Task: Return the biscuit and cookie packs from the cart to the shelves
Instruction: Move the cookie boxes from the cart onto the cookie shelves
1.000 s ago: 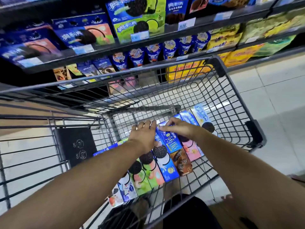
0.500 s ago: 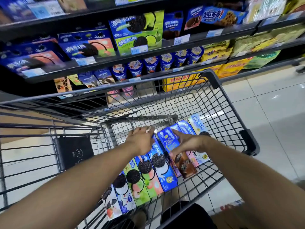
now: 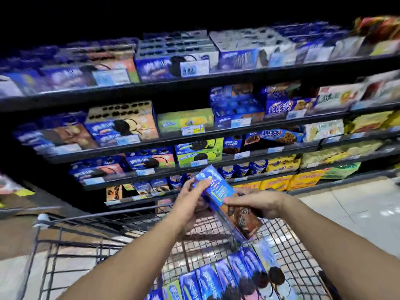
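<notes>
Blue cardboard, brown with a printed chocolate biscuit at the near end: biscuit pack [image 3: 218, 192], lifted clear of the cart and tilted, far end high toward the shelving, near end low over the wire basket. Gripped by both hands. Left hand [image 3: 188, 204]: curled round the far, upper end, fingers [image 3: 195, 184] wrapped over the edge, palm beneath. Right hand [image 3: 259, 204]: closed over the near half from the right side, one fingertip [image 3: 230, 200] pressed on the top face. Both forearms extended forward from the lower corners of the view.

Directly below: cart [image 3: 97, 214], grey wire mesh with a metal rim. On its floor, at the lower edge of the view: remaining packs [image 3: 238, 276], laid side by side in a touching row, mostly blue with dark round biscuits printed on them; count not readable, partly cut off by the frame.

Beyond the cart: shelves [image 3: 194, 137], several dark tiers stocked with blue boxes, green boxes [image 3: 199, 152] near the centre and yellow packs [image 3: 279, 182] lower right. White price tags [image 3: 192, 129] fixed along the shelf edges. Upper tiers and left side blurred. Pale tiled floor [image 3: 357, 213] at right.
</notes>
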`<act>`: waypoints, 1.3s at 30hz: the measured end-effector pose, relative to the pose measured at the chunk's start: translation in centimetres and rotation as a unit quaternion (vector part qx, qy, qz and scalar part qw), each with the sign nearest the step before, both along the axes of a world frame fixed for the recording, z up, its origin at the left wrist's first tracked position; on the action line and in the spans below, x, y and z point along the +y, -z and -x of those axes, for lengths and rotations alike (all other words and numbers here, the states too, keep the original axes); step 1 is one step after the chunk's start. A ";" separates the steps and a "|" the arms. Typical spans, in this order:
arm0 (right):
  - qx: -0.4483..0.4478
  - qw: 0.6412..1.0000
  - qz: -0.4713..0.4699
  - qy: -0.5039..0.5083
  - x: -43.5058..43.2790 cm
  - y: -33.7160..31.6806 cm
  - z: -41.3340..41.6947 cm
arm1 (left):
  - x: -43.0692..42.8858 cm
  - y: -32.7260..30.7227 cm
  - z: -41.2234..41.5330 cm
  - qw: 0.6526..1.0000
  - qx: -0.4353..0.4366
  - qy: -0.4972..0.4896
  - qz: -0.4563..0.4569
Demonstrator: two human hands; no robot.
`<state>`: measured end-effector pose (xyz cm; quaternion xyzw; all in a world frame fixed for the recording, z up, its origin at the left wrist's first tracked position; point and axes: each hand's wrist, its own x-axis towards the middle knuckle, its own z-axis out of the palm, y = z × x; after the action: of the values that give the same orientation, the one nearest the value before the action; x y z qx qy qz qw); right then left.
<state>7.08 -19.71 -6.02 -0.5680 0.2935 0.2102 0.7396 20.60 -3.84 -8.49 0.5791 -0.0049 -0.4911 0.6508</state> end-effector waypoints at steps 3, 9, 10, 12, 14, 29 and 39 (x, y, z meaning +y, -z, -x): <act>-0.007 0.999 -0.010 -0.042 -3.6 -2.4 1.0 | -2.5 -2.1 -1.0 0.993 -0.005 -0.116 0.008; -0.066 0.989 -0.060 0.119 -9.0 -2.3 2.2 | -7.5 -3.5 -0.4 0.984 -0.011 -0.178 0.021; -0.078 0.986 -0.048 0.138 -9.4 -2.2 2.2 | -8.1 -3.5 -0.3 0.984 -0.019 -0.176 0.023; -0.097 0.979 -0.028 0.179 -10.3 -2.2 2.5 | -8.4 -3.7 -0.1 0.987 -0.044 -0.155 0.024; -0.112 0.976 -0.004 0.186 -11.0 -2.8 3.0 | -8.0 -3.7 -0.3 0.990 -0.093 -0.103 0.009; -0.173 0.952 0.209 0.141 -13.8 -7.0 4.4 | -7.7 -5.8 -0.2 0.901 -0.425 0.066 -0.062; -0.264 0.914 0.269 0.151 -21.6 -1.8 -1.1 | -14.9 -3.7 -2.6 0.853 -0.512 -0.010 -0.106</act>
<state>8.18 -41.34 -4.22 -0.7295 0.2156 -0.1481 0.6320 23.19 -18.73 -4.81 0.8142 -0.2791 -0.1165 0.4957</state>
